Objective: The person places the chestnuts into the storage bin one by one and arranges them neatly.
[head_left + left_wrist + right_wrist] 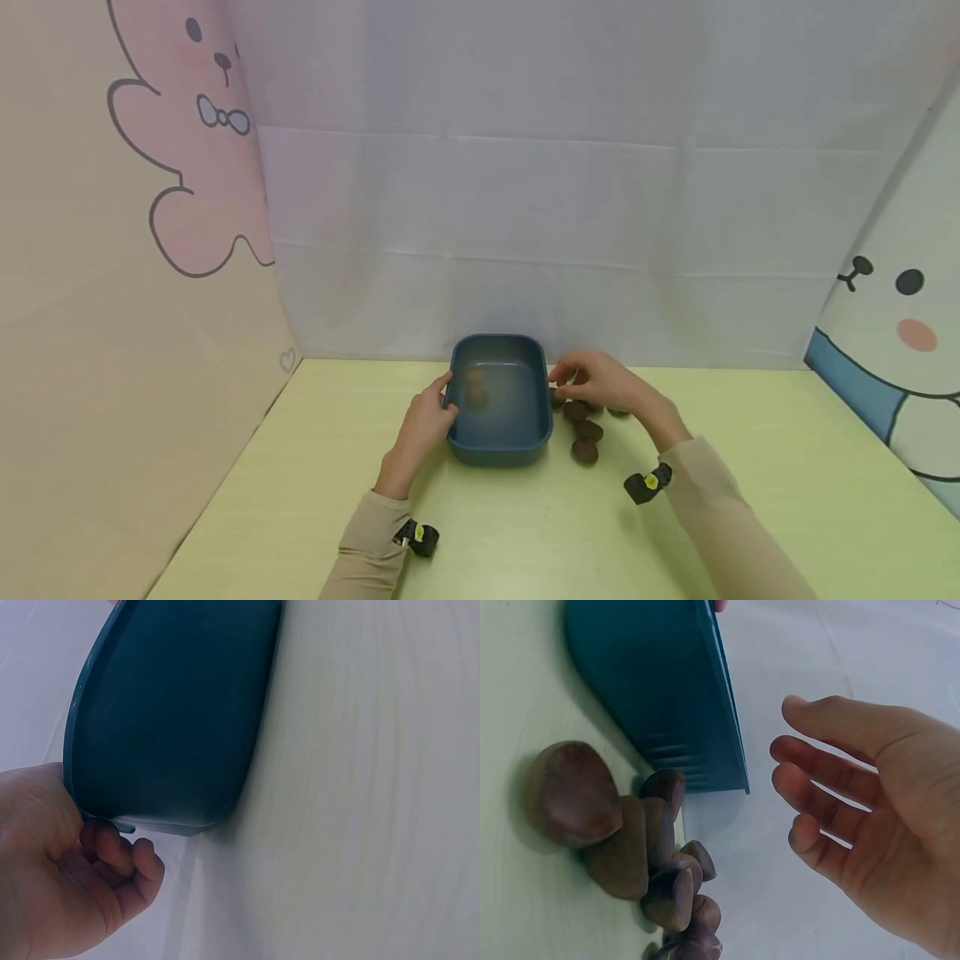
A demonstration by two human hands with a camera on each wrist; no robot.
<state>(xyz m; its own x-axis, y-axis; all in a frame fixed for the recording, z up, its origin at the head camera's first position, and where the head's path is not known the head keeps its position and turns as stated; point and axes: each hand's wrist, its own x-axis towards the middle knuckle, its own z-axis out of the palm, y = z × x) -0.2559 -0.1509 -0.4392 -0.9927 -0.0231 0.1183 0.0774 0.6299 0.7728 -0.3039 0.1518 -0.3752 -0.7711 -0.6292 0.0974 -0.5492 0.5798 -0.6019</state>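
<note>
A dark blue rectangular plastic bin stands near the back of the table. My left hand holds its left rim; in the left wrist view, that hand has its thumb side at the rim and fingers bent under the edge. Inside the bin, a few brown chestnuts show blurred. To the right of the bin lies a pile of brown chestnuts. My right hand hovers over the pile by the bin's right rim. From its wrist, this hand shows parted, slightly bent fingers with nothing between them.
The light yellow-green table runs up to a white cloth wall just behind the bin. Side panels with a pink cartoon bear and a white cartoon animal flank it.
</note>
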